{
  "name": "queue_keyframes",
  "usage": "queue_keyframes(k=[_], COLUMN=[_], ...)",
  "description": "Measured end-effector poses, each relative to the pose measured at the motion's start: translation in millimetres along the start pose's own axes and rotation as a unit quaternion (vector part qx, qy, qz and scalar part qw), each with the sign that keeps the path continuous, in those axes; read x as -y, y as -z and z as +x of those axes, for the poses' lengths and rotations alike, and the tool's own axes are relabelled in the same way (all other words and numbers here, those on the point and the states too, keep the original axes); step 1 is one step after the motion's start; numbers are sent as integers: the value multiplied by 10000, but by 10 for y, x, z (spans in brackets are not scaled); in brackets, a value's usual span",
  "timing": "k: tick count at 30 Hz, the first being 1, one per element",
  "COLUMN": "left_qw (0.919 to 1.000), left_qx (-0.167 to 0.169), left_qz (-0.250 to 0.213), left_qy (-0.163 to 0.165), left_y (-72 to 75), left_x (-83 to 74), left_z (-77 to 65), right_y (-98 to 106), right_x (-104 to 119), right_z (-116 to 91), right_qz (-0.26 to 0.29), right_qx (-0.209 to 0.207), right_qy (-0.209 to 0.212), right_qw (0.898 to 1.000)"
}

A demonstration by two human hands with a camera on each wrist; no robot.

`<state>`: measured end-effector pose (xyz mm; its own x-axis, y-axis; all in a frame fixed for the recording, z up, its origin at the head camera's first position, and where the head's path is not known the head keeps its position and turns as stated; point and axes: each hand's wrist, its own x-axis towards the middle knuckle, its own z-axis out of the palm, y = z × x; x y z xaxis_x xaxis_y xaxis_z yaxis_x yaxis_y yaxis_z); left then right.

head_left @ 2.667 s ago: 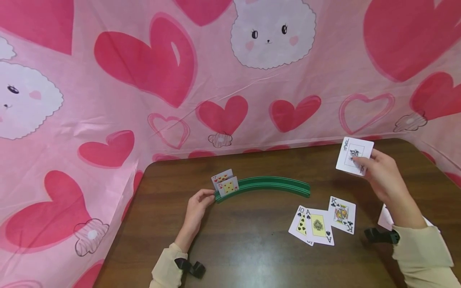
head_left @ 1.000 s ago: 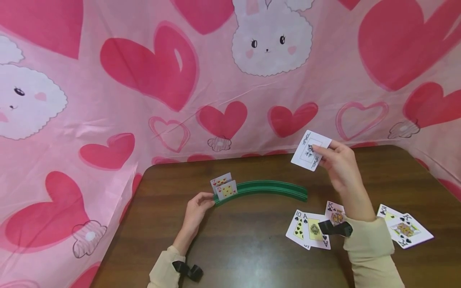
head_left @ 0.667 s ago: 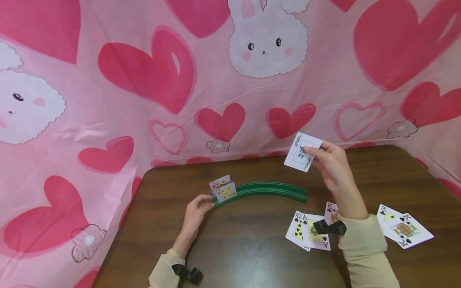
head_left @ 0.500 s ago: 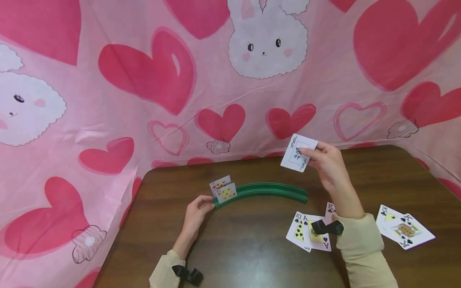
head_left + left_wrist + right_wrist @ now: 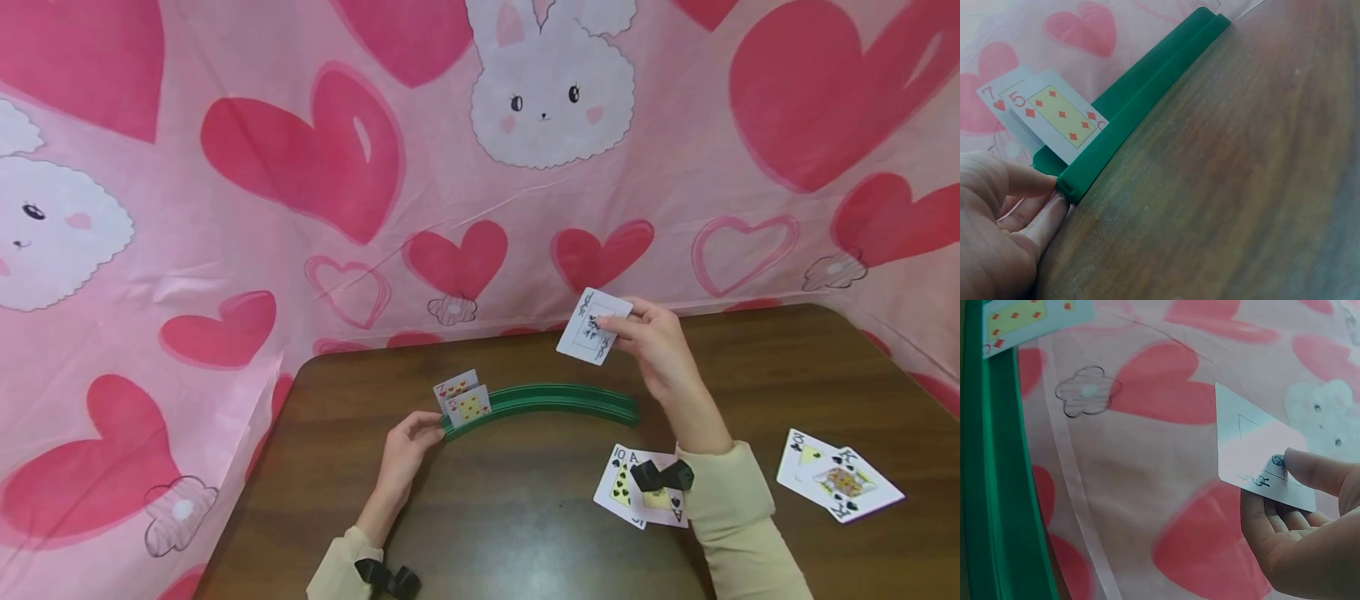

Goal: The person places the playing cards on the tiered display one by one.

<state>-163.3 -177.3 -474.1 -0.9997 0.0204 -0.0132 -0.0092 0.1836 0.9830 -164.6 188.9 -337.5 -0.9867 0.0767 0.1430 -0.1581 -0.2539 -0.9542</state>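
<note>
My left hand [image 5: 405, 450] pinches the left end of a curved green card holder [image 5: 562, 400] with thumb and fingers; the left wrist view shows this close up. Two playing cards stand in the holder at that end: a seven of hearts [image 5: 455, 385] behind a five of diamonds [image 5: 1060, 115]. Up in the air, behind and above the holder's right part, my right hand [image 5: 663, 350] grips a joker card [image 5: 581, 327], thumb on its face and fingers behind. The joker tilts and touches neither holder nor table. Glare washes out part of its face in the right wrist view.
On the wooden table [image 5: 510, 517], a ten of spades [image 5: 615, 493] lies partly under an ace of spades [image 5: 660, 510], which the right wrist strap [image 5: 660, 477] partly covers. Further right, a king of spades [image 5: 862, 492] overlaps another card [image 5: 797, 467]. A pink patterned cloth [image 5: 420, 183] hangs behind.
My right hand has carried the joker leftward from the table's right side toward the holder. The right forearm now hides the king of clubs. My left hand stays at the holder's end.
</note>
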Motion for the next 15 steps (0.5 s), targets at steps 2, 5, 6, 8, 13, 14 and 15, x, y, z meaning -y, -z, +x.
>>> queue_keyframes(k=[2, 5, 6, 8, 13, 14, 15], left_qw=[10000, 10000, 10000, 10000, 9999, 9999, 9999], left_qx=[-5, 16, 17, 24, 0, -6, -11], left_qz=[-48, -60, -55, -46, -66, -75, -80], left_qy=[48, 67, 79, 84, 101, 103, 107], left_y=[6, 9, 8, 3, -4, -4, -4], left_x=[-2, -6, -4, -1, 0, -2, -4], left_z=[-4, -7, -5, -3, 0, 0, 0], right_y=[-50, -120, -144, -191, -302, -322, -342], right_x=[-31, -67, -75, -95, -181, -206, -232], right_z=[11, 26, 29, 35, 50, 53, 55], right_qz=[-117, -323, -385, -542, -1011, -1097, -1172], right_qx=[54, 113, 123, 157, 226, 231, 239], right_qy=[-46, -142, -174, -227, -358, -388, -418], right_qw=[9999, 9993, 9990, 9981, 9940, 9929, 9919])
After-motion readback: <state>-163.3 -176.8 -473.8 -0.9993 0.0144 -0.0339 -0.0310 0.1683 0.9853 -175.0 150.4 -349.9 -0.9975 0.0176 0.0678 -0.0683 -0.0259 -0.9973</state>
